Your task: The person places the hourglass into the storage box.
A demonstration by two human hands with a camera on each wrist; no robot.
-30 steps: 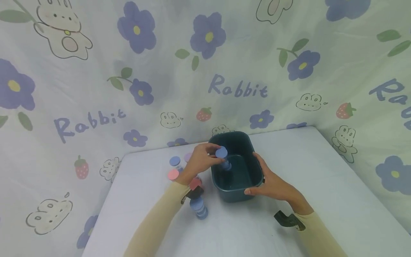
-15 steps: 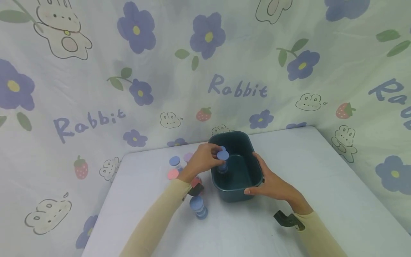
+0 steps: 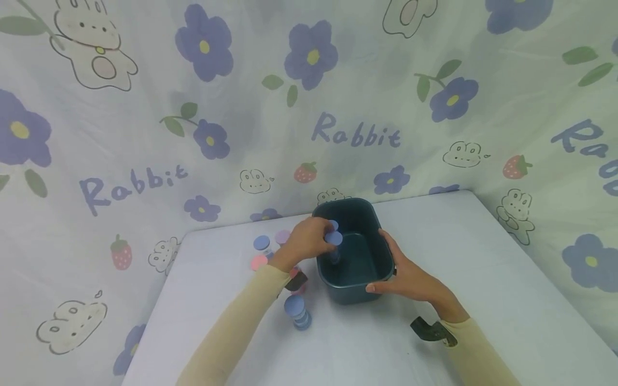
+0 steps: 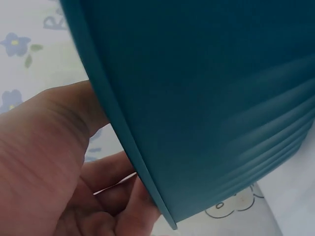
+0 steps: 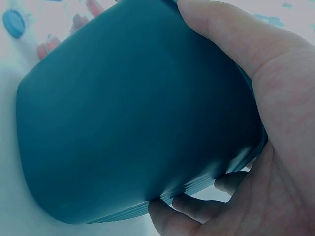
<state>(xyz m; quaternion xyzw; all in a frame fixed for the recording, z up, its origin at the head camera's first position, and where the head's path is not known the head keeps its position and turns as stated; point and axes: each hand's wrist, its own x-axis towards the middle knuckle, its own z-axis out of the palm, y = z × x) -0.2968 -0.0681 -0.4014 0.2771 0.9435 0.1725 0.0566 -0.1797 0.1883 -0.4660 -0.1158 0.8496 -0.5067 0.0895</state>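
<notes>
My left hand (image 3: 309, 238) reaches over the left rim of a dark teal plastic bin (image 3: 362, 294). Its fingers hold a blue sand timer (image 3: 333, 238), upright inside the bin near the left wall. Just behind that timer's top shows a second blue disc (image 3: 333, 225), partly covered by the fingers. In the left wrist view the bin's wall hides the fingertips and what they hold. My right hand (image 3: 410, 276) grips the bin at its near right corner. The right wrist view shows its thumb (image 5: 211, 19) along one side and curled fingers (image 5: 172, 219) against another.
Left of the bin stand several more timers: a blue one (image 3: 262, 244), a lilac one (image 3: 282, 237), a pink one (image 3: 259, 262) and a red one partly behind the left wrist. Nearer stands another blue timer (image 3: 298, 313). A rabbit-print cloth (image 3: 270, 134) hangs behind the white table (image 3: 458, 241).
My left hand has lowered slightly into the bin, and the blue sand timer has gone from tilted to upright. A second blue disc has come into sight behind it. My right hand stays put.
</notes>
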